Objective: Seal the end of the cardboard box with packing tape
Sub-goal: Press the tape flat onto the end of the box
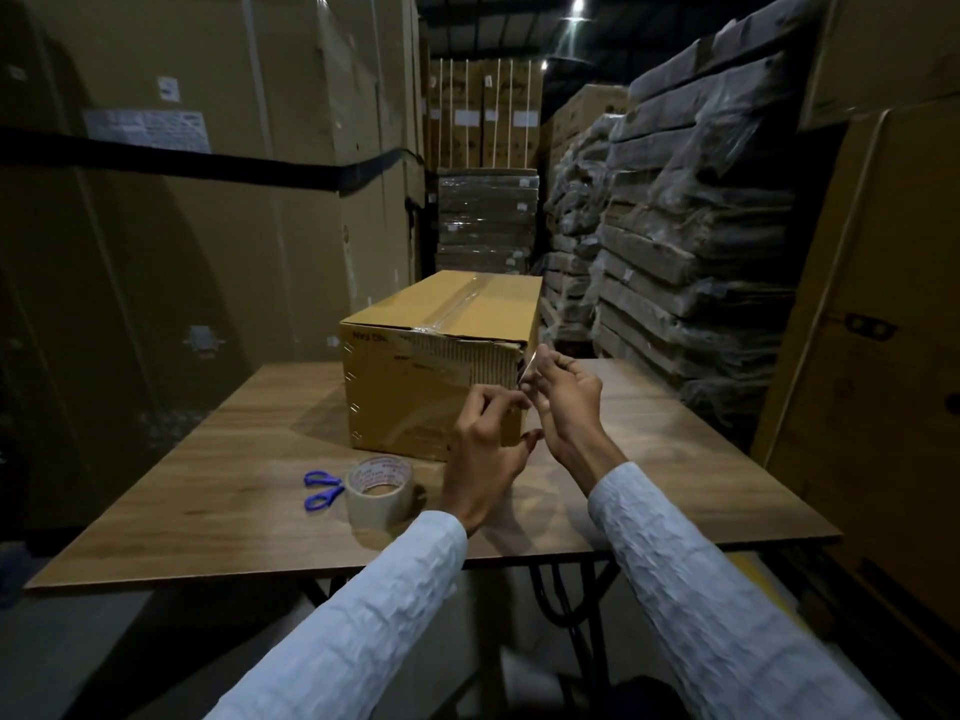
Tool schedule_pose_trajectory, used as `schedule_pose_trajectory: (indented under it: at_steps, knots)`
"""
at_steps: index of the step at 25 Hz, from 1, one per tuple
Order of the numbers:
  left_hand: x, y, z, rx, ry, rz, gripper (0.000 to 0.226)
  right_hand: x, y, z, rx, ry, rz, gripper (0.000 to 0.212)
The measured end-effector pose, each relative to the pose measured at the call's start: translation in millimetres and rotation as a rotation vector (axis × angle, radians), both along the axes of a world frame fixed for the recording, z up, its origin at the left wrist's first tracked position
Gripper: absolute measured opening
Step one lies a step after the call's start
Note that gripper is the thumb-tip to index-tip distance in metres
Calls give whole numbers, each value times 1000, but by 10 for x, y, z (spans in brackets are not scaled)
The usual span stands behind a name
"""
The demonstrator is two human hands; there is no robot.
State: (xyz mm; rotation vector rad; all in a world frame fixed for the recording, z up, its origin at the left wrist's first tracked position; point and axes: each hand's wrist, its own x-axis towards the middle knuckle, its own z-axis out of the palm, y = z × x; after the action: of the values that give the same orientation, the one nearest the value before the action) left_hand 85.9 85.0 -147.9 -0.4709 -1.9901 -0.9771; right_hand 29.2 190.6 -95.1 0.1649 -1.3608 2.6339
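A brown cardboard box [415,387] stands on the wooden table [208,491], clear tape running along its top seam and over its near end. A clear strip of tape [529,367] sticks out at the box's near right corner. My right hand [563,402] pinches the free end of that strip between thumb and fingers. Lower on the same corner, my left hand [488,454] has its fingertips on the tape and its thumb against the box edge. The roll of packing tape [379,491] lies flat on the table, left of my left wrist.
Blue-handled scissors [323,490] lie just left of the tape roll. Tall cardboard cartons [182,200] rise at the left and far right. Wrapped stacks of flat packs [675,226] fill the right behind the table. The table's near edge is below my forearms.
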Motion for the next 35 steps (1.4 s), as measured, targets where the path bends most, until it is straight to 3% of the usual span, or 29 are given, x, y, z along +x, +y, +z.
schedule_pose_trajectory:
  at_steps: [5,10,14,18,20,35]
  knots:
    - [-4,0,-36,-60,123,35,25,-11,78,42,-41,-32,-9,11]
    - [-57,-45,-83,-27,149,108,31,-75,147,-32,26,-59,-48,8]
    - [5,-29,71,272,116,40,12,-47,178,-78,72,-60,-62,10]
    - [-88,-60,258,693,-100,70,16,-26,190,-113,144,-54,-81,7]
    - [-171,-102,296,777,-180,55,19,-49,189,-139,160,-45,-99,6]
    - [-718,-80,224,697,-189,86,25,-316,180,-459,6,33,-350,12]
